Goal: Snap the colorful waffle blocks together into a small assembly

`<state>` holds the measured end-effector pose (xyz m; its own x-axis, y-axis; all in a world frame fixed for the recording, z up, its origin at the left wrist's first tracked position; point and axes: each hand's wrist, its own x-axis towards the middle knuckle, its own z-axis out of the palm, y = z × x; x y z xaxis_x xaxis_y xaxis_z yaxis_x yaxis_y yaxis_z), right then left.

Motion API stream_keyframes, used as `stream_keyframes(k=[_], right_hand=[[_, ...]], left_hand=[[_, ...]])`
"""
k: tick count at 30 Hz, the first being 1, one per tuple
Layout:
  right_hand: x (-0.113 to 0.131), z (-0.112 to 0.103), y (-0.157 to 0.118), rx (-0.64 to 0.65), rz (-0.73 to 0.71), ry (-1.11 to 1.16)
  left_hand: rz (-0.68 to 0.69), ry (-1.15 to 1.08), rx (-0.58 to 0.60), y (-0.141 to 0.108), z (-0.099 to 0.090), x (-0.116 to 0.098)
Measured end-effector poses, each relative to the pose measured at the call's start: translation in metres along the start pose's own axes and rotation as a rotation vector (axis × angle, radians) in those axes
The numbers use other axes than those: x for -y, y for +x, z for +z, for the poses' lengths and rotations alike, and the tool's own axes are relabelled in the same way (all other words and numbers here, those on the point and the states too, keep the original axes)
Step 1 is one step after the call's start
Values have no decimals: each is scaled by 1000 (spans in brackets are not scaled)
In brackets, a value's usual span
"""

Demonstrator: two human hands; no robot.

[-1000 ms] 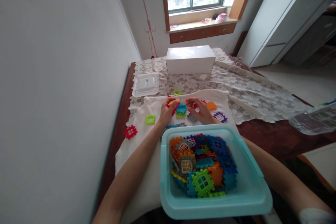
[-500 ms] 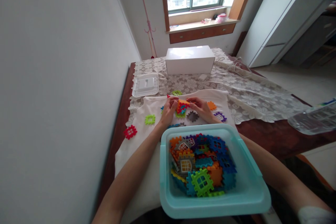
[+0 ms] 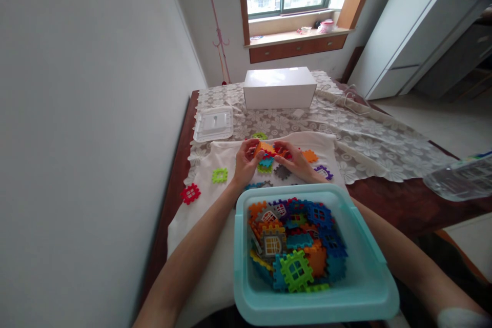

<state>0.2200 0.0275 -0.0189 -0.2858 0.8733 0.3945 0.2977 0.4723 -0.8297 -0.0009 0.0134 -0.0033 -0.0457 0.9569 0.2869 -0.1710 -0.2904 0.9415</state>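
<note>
Between my two hands is a small assembly of interlocking plastic building pieces [image 3: 266, 149], orange on top with red and blue parts below. My left hand [image 3: 246, 160] grips its left side, fingers curled round the orange piece. On the other side my right hand [image 3: 294, 160] is closed on the red part of the same assembly. Beneath them a green piece [image 3: 265, 168] shows on the white cloth. A grey piece [image 3: 282, 171] lies by my right hand, with an orange piece [image 3: 309, 156] and a purple piece [image 3: 323, 172] further right.
A teal bin [image 3: 365, 287] full of mixed pieces stands close in front of me. Left on the white cloth [image 3: 203, 220] lie a green window piece [image 3: 220, 175] and a red one [image 3: 190, 193]. Further back are a white lid [image 3: 213, 124] and a white box [image 3: 280, 95].
The assembly has turned in my hands, so more of its orange top shows. My left hand has shifted its grip on it, and red now shows at my right fingers.
</note>
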Motion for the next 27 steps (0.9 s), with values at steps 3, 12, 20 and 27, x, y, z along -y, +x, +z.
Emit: stream_keyframes(k=[3,12,20,27], right_hand=[[-3,-2,0,21,-71,-133],[7,7,-6,314,-374,-375],[4,3,-7,395,-341,-433],[8,2,-6,349,-415,-380]], left_hand=[[19,4,-55,2,-2,-1],[-9,-7,-153,4,-5,0],[-75,-115,-143,7,-6,4],[-247,-327,45,6,-4,-3]])
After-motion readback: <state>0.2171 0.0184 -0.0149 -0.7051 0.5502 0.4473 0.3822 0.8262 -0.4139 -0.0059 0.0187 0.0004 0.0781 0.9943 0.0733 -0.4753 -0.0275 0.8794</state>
